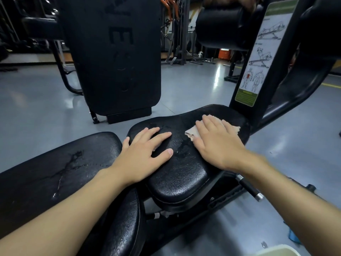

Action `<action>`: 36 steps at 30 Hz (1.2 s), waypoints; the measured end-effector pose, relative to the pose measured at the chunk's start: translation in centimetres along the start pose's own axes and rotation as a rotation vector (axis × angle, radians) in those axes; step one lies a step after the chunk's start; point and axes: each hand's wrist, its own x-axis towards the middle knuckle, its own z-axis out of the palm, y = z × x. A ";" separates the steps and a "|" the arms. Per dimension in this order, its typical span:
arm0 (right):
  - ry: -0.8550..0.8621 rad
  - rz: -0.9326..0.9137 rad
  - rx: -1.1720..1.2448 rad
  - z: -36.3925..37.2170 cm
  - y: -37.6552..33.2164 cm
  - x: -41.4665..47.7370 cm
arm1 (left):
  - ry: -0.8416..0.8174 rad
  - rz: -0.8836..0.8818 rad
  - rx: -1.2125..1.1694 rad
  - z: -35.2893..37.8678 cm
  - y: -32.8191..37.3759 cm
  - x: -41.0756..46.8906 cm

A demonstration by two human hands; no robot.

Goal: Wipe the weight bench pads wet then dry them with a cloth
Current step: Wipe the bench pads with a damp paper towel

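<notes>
Nearest the lens, two bare forearms, reaching in from 7 and 5 o'clock toward the black seat pad [180, 174] at centre. Flat on that pad's 9 o'clock edge, the left grip [145, 152], fingers straight and spread, thumb over the rim, clamped on nothing. A pale scrap just showing under its fingers; cannot tell what.

At 3 o'clock of it and apart from it, the right grip [217, 143], palm down, fingers straight, not curled round anything, pressing a beige cloth [191, 133] onto the pad's far end. Cloth crumpled, poking out at 9 o'clock of that grip and again past the fingertips at 1 o'clock. Wet sheen and droplets on the pad between the two grips.

At 8 o'clock, just beside the seat pad, a long pad [55, 172], black, marked with a branching wet streak [70, 163]. At 11 o'clock, an upright back pad [114, 52] above the grey floor [184, 85]. At 1 o'clock, a thick roller pad [219, 24] and, beside it, a frame post bearing a sticker [262, 52] of exercise diagrams. At 4 o'clock, under the right forearm, a short black bar [249, 187] with a chrome tip. At 5 o'clock, cut by the picture's edge, a pale container rim [276, 251].
</notes>
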 end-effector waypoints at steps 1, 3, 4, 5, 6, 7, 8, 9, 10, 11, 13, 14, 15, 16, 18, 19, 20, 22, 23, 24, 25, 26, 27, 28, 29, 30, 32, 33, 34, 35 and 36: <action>0.006 -0.002 0.005 0.1 -0.1 -1.3 | 0.005 -0.003 -0.014 -0.1 0.1 0.0; -0.010 -0.005 0.024 0.2 -0.2 -3.8 | -0.008 -0.006 -0.025 -0.6 0.3 -0.2; -0.020 -0.005 0.043 0.2 -0.1 -4.7 | -0.010 0.001 -0.002 -0.9 0.2 -0.4; -0.017 -0.003 0.063 0.2 0.0 -5.4 | -0.002 0.014 0.041 -1.3 -0.2 -0.5; 0.001 -0.004 0.069 0.3 0.1 -5.8 | 0.010 0.023 0.088 -1.5 -0.7 -0.7; 0.026 -0.012 0.058 0.5 0.0 -5.8 | 0.015 0.021 0.121 -1.7 -1.3 -1.0; 0.040 -0.022 0.041 0.7 -0.1 -5.6 | 0.008 0.010 0.138 -1.6 -1.9 -1.3; 0.041 -0.023 0.028 0.8 -0.2 -5.1 | -0.008 0.001 0.143 -1.5 -2.3 -1.5; 0.035 -0.018 0.023 0.7 -0.4 -4.3 | -0.021 -0.002 0.142 -1.2 -2.7 -1.6; 0.021 -0.012 0.020 0.6 -0.5 -3.2 | -0.025 -0.001 0.140 -1.0 -2.9 -1.6; -0.025 -0.012 -0.001 0.1 -0.7 -0.6 | -0.020 0.008 0.138 -0.7 -3.0 -1.5; -0.050 -0.018 -0.013 -0.2 -0.8 0.9 | -0.013 0.011 0.141 -0.7 -3.0 -1.4; -0.072 -0.021 -0.020 -0.4 -1.0 2.5 | -0.007 0.015 0.145 -0.7 -3.1 -1.4; -0.092 -0.021 -0.024 -0.4 -1.2 4.2 | -0.004 0.017 0.149 -0.6 -3.1 -1.4; -0.133 -0.022 -0.035 -0.2 -1.9 7.6 | -0.002 0.019 0.151 -0.5 -3.3 -1.4; -0.168 -0.019 -0.037 -0.1 -2.3 9.1 | -0.001 0.019 0.149 -0.5 -3.4 -1.4; -0.207 -0.012 -0.033 -0.1 -2.7 10.5 | -0.002 0.020 0.143 -0.6 -3.4 -1.3; -0.250 0.011 -0.031 -0.1 -3.2 12.1 | -0.006 0.021 0.131 -0.7 -3.4 -1.3; -0.257 0.017 -0.035 0.0 -3.3 12.5 | -0.006 0.021 0.128 -0.7 -3.3 -1.3; -0.260 0.014 -0.032 0.0 -3.3 12.5 | -0.006 0.018 0.125 -0.8 -3.3 -1.3; -0.259 -0.001 -0.027 0.0 -3.2 12.2 | -0.005 0.015 0.122 -0.8 -3.3 -1.4; -0.254 -0.020 -0.024 0.0 -3.1 11.5 | -0.006 0.016 0.121 -0.8 -3.3 -1.4; -0.242 -0.041 -0.022 0.0 -2.9 10.6 | -0.008 0.019 0.120 -0.8 -3.3 -1.4; -0.221 -0.064 -0.023 -0.1 -2.7 9.4 | -0.009 0.018 0.120 -0.8 -3.3 -1.4; -0.197 -0.088 -0.029 -0.2 -2.6 8.0 | -0.013 0.016 0.121 -0.8 -3.3 -1.5; -0.170 -0.109 -0.036 -0.3 -2.4 6.4 | -0.018 0.015 0.121 -0.9 -3.3 -1.5; -0.117 -0.140 -0.035 -0.4 -2.0 2.9 | -0.023 0.012 0.116 -1.0 -3.2 -1.5; -0.091 -0.151 -0.022 -0.4 -1.8 1.1 | -0.023 0.010 0.118 -1.0 -3.1 -1.6; -0.069 -0.155 -0.008 -0.4 -1.7 -0.7 | -0.018 0.010 0.124 -1.0 -3.1 -1.7; -0.056 -0.159 0.002 -0.4 -1.6 -2.4 | -0.014 0.012 0.128 -1.0 -3.1 -1.7; -0.053 -0.166 0.008 -0.4 -1.5 -3.9 | -0.009 0.013 0.127 -1.0 -3.0 -1.8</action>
